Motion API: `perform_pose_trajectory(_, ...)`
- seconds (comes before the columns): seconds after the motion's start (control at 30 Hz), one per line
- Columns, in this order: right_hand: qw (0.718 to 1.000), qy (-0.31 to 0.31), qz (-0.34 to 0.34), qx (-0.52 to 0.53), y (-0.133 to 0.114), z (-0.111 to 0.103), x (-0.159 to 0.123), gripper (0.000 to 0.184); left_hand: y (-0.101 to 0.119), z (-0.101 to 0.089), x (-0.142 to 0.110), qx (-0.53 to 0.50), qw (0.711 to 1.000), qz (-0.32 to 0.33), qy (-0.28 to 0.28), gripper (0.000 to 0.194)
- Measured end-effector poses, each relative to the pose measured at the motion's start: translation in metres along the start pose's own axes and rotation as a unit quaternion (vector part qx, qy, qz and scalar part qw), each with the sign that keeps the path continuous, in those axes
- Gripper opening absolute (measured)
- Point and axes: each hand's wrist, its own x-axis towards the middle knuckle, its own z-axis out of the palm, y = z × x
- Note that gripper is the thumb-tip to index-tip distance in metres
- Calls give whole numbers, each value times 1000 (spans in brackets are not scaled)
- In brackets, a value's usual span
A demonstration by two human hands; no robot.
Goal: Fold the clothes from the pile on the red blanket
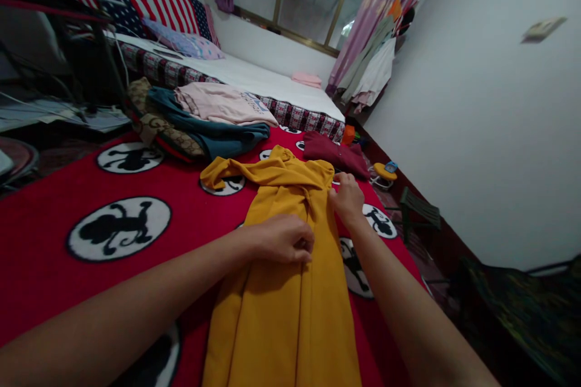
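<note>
A long mustard-yellow dress [276, 326] lies stretched out on a red blanket [40, 224] printed with dark figures in white ovals. One of its sleeves is laid across the chest, and the cuff end bends out to the left. My left hand [285, 239] is closed at the middle of the dress, its curled fingers pinching the cloth near the front fold. Higher up, my right hand [347, 198] grips the right edge of the dress below the shoulder. Its fingertips are partly hidden behind the hand.
Folded pink clothing [222, 104] and teal clothing [231, 139] lie beside a brown patterned bag [167, 127]. A folded maroon garment [336, 154] rests beyond the dress. Behind stands a white-topped bed [254, 75]. On the right are a small stool [420, 208] and a wall [490, 133].
</note>
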Motion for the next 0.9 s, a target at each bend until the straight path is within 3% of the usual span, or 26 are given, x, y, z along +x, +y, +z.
perform_pose_trajectory(0.07,995,-1,-84,55,-11,4,-9,36,-7,-2,2,37,996,-37,67,12)
perform_pose_trajectory(0.13,986,-62,-131,86,-20,10,-17,34,-18,-11,0,79,981,-107,143,19)
perform_pose_trajectory(0.23,983,-133,-94,82,-30,17,-20,31,-39,-39,-12,157,924,-255,240,30)
perform_pose_trajectory(0.33,987,-77,-34,136,-39,20,-18,30,-58,-74,-32,212,846,-410,267,40)
perform_pose_trajectory(0.43,969,0,-71,236,-48,28,-22,34,-75,-101,-53,228,790,-490,290,43)
perform_pose_trajectory(0.5,958,2,-100,268,-50,36,-26,34,-85,-110,-65,227,791,-488,291,58)
perform_pose_trajectory(0.57,951,1,-103,290,-50,42,-30,33,-94,-113,-72,204,812,-476,271,65)
perform_pose_trajectory(0.63,942,1,-94,322,-48,45,-30,33,-101,-112,-77,179,818,-479,262,55)
perform_pose_trajectory(0.8,928,-4,-83,363,-42,44,-28,36,-112,-104,-82,199,786,-523,264,41)
perform_pose_trajectory(0.9,924,-6,-83,373,-41,44,-27,36,-114,-102,-85,186,798,-530,220,40)
